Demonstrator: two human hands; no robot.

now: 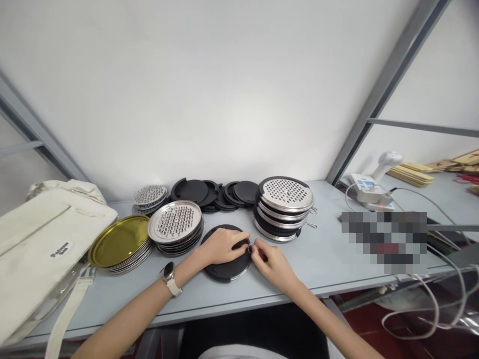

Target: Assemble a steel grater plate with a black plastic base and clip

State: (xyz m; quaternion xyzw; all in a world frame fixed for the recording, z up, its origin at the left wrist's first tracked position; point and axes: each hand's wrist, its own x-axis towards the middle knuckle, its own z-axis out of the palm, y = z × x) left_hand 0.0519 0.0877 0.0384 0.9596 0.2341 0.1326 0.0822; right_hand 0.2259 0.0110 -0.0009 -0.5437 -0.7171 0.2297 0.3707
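Observation:
A round black disc (220, 270) lies flat on the table in front of me, a silver rim showing along its lower right edge. My left hand (224, 246) presses on its top, with the fingers closed at its right edge. There, a small metal wire loop (250, 247) sticks out, and my right hand (272, 263) pinches it between thumb and fingertips. Just behind to the right rises a stack of round graters (286, 192) with black rims and similar wire loops. To the left stands another stack, of silver grater plates (175, 222).
Black round pieces (194, 190) and small perforated discs (149, 195) lie along the wall. Gold and silver round plates (119, 242) are stacked at left beside a cream bag (37, 239). A white handheld device (389, 159), cables and wooden pieces (411, 174) occupy the right.

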